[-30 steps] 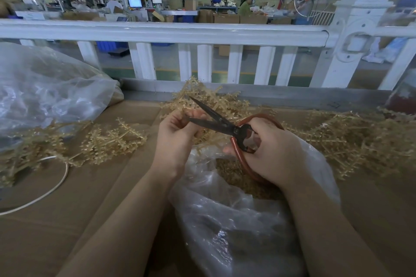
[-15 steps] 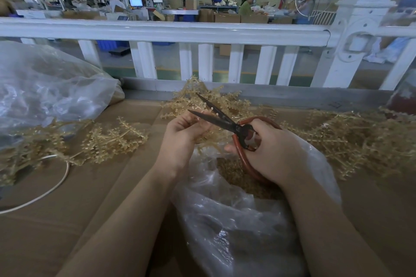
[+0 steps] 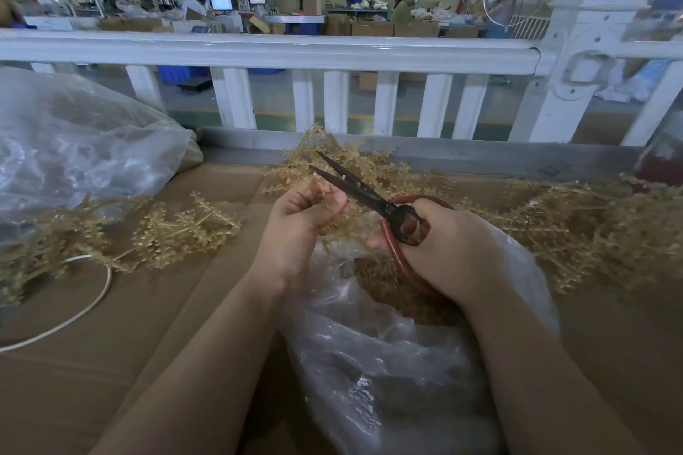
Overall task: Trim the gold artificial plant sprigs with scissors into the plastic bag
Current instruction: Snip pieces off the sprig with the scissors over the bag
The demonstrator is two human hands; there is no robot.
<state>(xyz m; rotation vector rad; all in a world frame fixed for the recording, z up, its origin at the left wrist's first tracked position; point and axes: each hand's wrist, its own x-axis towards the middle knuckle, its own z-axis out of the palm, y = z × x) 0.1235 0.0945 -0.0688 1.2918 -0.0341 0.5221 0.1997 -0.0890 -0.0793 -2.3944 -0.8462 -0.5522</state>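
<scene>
My left hand point(image 3: 295, 229) pinches a gold sprig point(image 3: 318, 192) above the mouth of the clear plastic bag point(image 3: 377, 373). My right hand point(image 3: 439, 247) grips the red-handled scissors point(image 3: 362, 190), whose dark blades stand slightly apart and point up-left past my left fingers. Cut gold bits point(image 3: 391, 288) lie inside the bag. Loose gold sprigs lie in piles on the left point(image 3: 177, 229), behind the hands point(image 3: 354, 162) and on the right point(image 3: 576, 229).
The work goes on over a brown cardboard surface point(image 3: 155, 325). A large crumpled plastic bag point(image 3: 74, 144) sits at the left, with a white cord point(image 3: 85, 307) below it. A white railing point(image 3: 295, 52) runs across the back edge.
The scissor blades have narrowed and swung a little further away from me. My left hand has turned the sprig and lifted slightly.
</scene>
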